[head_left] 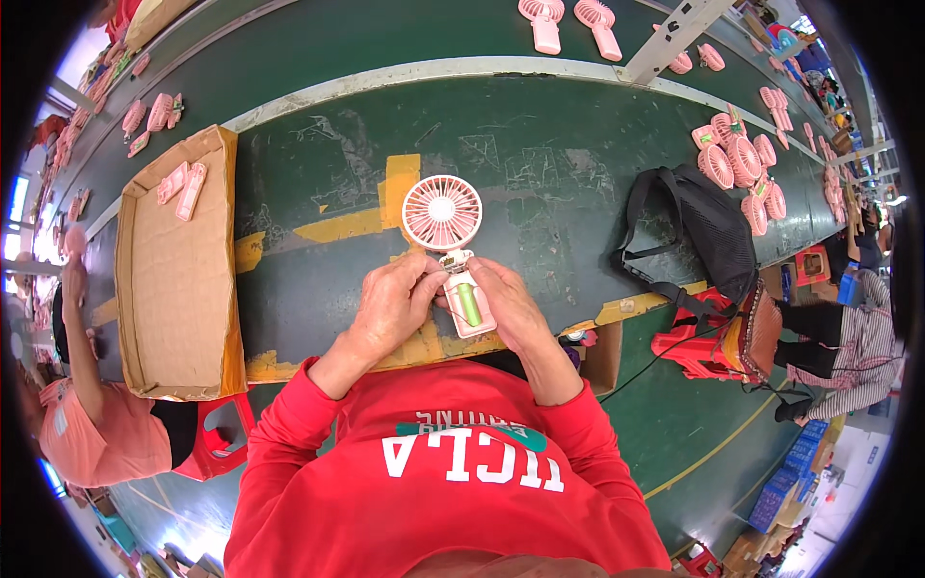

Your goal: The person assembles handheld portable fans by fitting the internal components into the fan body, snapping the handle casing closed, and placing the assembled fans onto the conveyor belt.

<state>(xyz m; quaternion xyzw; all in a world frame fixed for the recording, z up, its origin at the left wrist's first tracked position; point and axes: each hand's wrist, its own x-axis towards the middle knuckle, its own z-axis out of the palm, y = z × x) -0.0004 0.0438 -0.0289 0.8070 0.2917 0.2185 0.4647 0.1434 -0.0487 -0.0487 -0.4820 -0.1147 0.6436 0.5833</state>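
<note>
A small pink handheld fan [442, 212] lies at the front of the green worktable, its round grille pointing away from me. Its handle is opened up, showing a green cylindrical battery [467, 304] in the pink shell and a small circuit board [453, 260] near the neck. My left hand [393, 301] is closed at the left of the handle, thumb and fingertips pinched near the board and a thin wire. My right hand [508, 301] grips the handle from the right, its thumb by the neck. What exactly the left fingertips pinch is too small to make out.
A shallow cardboard tray [178, 318] with pink handle covers [190, 191] stands at the left. A black bag [699, 231] lies at the right, near a pile of pink fans [744, 159]. A metal rail [462, 67] crosses behind; a co-worker [96, 424] sits left.
</note>
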